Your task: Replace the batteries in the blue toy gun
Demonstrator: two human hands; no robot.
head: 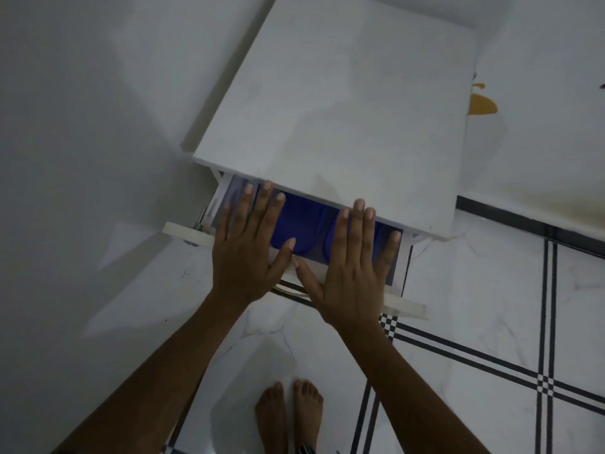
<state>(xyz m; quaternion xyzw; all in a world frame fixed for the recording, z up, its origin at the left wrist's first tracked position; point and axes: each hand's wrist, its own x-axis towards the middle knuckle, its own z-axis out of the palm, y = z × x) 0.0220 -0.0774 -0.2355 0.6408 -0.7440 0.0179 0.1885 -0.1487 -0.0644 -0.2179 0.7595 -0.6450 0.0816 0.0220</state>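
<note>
L hand (pixel 245 257) & R hand (pixel 353 273) flat, fingers splayed, empty, over open drawer (pixel 406 304), prob. to reach blue item (pixel 304 221) inside.

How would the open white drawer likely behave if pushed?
The drawer likely slides straight, given the metal runner at its side. Its board front looks rigid. The rounded blue things inside might shift.

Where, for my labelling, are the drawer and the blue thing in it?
drawer (pixel 186 233): head view, left end of its front panel.
blue thing (pixel 304 221): head view, its rounded left part.
</note>
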